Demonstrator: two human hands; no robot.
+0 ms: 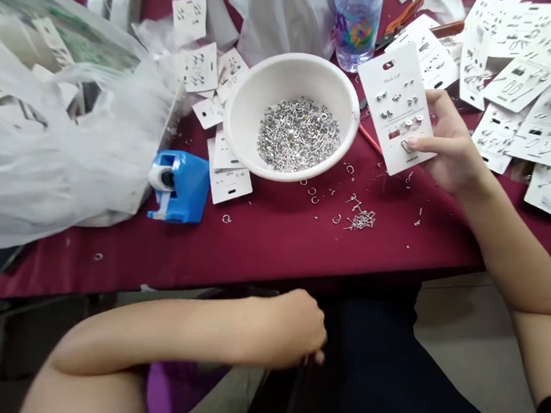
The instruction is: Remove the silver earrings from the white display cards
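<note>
My right hand (454, 148) grips a white earring card (394, 95) by its right edge, thumb on the front. Rows of small studs are fixed to the card, and it is tilted over the table to the right of a white bowl (292, 63). Many small silver earring pieces (301, 135) fill the bottom of this bowl. My left hand (293, 330) is curled in a fist over my lap, below the table edge. Its fingers face away, so anything inside them is hidden. Between bowl and edge lies a small pile of studs (363, 220).
A blue tape dispenser (188, 186) stands left of the bowl, beside large plastic bags (68, 150). Behind the bowl are a water bottle (356, 24) and orange-handled pliers (411, 12). More earring cards (522, 80) overlap at right. Loose rings (337, 219) dot the red tablecloth (262, 244).
</note>
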